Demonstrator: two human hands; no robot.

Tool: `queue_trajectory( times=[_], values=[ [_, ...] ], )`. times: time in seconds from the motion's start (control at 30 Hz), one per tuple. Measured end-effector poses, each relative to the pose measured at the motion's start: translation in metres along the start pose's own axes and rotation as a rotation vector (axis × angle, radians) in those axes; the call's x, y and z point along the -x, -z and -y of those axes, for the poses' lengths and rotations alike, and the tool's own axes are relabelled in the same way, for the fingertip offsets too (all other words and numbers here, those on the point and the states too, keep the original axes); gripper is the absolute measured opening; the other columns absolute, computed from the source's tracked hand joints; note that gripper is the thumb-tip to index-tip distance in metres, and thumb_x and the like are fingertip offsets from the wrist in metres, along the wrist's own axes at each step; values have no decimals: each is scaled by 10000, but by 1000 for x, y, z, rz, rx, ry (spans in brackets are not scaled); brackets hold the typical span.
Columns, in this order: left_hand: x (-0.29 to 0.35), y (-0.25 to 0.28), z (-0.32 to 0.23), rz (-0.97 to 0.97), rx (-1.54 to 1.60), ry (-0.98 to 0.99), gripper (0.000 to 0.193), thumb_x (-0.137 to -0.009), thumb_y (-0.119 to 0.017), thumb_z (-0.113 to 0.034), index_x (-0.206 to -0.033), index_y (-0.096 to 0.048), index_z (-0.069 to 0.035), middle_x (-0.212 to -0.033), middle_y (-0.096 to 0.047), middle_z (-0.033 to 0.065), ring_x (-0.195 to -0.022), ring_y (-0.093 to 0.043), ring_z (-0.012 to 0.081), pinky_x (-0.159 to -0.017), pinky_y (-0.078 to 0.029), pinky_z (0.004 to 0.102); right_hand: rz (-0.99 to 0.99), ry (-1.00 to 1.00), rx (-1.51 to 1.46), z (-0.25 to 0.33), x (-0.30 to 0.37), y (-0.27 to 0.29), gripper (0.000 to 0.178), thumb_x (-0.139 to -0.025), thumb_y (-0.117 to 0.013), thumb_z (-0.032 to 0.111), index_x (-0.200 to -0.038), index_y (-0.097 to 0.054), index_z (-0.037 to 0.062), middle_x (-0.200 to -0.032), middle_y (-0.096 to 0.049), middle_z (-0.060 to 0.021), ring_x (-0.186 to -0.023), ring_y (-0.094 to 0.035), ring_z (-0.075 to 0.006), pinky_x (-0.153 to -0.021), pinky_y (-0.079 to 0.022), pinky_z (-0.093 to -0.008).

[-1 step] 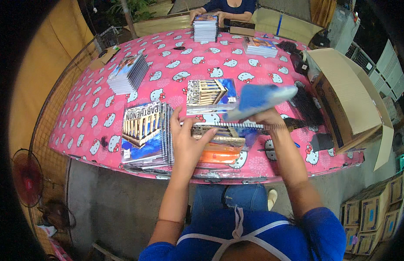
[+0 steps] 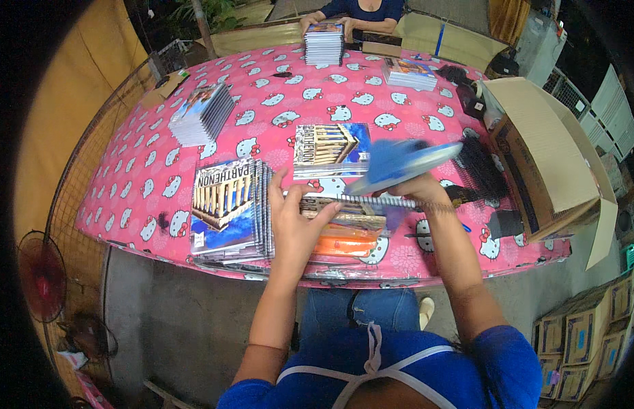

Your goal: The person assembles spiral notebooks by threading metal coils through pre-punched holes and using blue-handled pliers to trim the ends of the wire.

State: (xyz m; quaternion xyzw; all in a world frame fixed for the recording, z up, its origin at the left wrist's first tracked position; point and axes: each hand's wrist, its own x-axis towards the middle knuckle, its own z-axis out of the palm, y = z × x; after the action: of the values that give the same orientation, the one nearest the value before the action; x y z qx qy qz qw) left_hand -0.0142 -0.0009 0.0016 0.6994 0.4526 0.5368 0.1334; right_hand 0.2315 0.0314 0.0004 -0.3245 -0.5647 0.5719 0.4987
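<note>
My left hand is closed around the left end of a notebook, thumb on the near side. Along the notebook's upper edge runs a wire-like spiral coil, whose loose end sticks out past my right wrist. Up and to the right, my right hand is closed on a flat blue slab with a whitish edge, smeared by motion; its kind does not show clearly. The slab sits close above the coil; whether they touch I cannot tell. An orange bundle lies under the notebook, partly hidden.
Left of my hands lies a stack of spiral notebooks; a smaller pile is just beyond. More stacks stand farther off. Black coils and an open carton are right. Across the table, a person holds a notebook stack.
The blue slab in my right hand has shifted slightly left and tilted. My left hand and the notebook stay nearly in place.
</note>
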Motion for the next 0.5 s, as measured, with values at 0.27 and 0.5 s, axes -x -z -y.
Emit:
queue_trajectory(
  times=[0.27, 0.5],
  values=[
    [9, -1, 19, 58, 626, 339, 421, -746, -725, 57, -1110, -520, 8, -1096, -562, 94, -994, -569, 147, -828, -473, 252, 6, 75, 1005, -12, -43, -16, 462, -616, -649, -50, -1068, -589, 22, -938, -658, -42, -838, -634, -165, -739, -488, -300],
    [18, 3, 43, -17, 855, 469, 393, -786, -659, 114, -1161, -566, 41, -993, -609, 62, -898, -593, 118, -798, -498, 238, 83, 72, 793, -19, -53, -12, 608, -598, -714, -64, -1179, -562, 32, -983, -649, -49, -889, -616, -154, -777, -516, -334]
  ],
)
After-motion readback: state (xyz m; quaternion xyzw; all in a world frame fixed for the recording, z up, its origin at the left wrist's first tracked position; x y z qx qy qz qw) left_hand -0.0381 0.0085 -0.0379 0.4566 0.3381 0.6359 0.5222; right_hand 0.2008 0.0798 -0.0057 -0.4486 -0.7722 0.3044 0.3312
